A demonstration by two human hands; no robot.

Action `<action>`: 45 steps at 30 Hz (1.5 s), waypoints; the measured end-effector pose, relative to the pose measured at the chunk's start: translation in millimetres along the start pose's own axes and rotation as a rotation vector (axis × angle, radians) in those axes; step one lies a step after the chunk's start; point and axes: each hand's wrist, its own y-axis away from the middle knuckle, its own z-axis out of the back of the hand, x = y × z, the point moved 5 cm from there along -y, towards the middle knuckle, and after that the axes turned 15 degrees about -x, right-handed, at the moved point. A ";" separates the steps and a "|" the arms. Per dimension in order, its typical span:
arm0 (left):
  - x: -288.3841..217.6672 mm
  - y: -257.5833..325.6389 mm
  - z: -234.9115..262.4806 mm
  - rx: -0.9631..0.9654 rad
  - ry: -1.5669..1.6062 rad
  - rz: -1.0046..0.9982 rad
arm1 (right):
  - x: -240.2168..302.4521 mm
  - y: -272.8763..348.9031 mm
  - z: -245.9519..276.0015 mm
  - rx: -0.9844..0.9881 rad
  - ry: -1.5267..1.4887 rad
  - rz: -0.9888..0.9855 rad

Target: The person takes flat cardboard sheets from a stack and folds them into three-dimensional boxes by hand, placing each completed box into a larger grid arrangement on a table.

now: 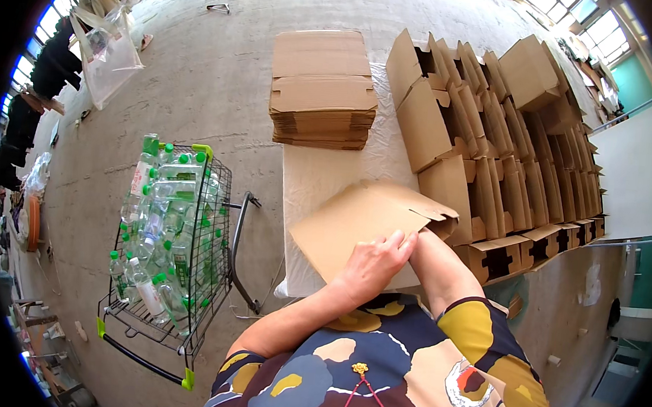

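Observation:
A flat brown cardboard box blank (355, 220) lies tilted over the near end of a white-covered table (320, 173). My left hand (375, 262) rests on its near edge, fingers curled against the cardboard. My right forearm reaches under the blank's folded right flap, and my right hand itself is hidden beneath the cardboard. A stack of flat unfolded blanks (322, 87) sits at the far end of the table.
Several rows of folded cardboard boxes (508, 147) stand packed along the table's right side. A wire shopping cart (170, 246) full of plastic bottles with green caps stands on the concrete floor to the left. A clear plastic bag (108, 48) hangs at the far left.

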 end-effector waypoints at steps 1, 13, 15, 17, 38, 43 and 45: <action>1.4 0.3 6.2 -0.048 0.014 0.009 | 0.2 0.1 1.5 0.014 -0.040 -0.013; 264.9 67.7 -2.3 -0.710 0.704 0.888 | 4.2 6.9 -4.6 0.037 -0.384 -0.195; 280.9 65.7 -31.0 -0.588 1.099 1.109 | 6.0 12.9 -7.9 0.033 -0.432 -0.224; 299.3 68.2 -51.5 -0.694 1.215 1.153 | 7.8 18.5 -8.8 0.025 -0.482 -0.253; 232.1 11.0 -14.3 -0.512 1.139 1.015 | 42.1 41.7 -38.7 0.051 -1.191 -0.599; 223.1 -10.1 51.2 -0.623 1.138 0.857 | 35.2 42.6 -34.2 0.074 -1.285 -0.644; 214.5 -15.8 67.8 -0.649 1.127 0.793 | 24.4 43.6 -31.3 0.066 -1.327 -0.679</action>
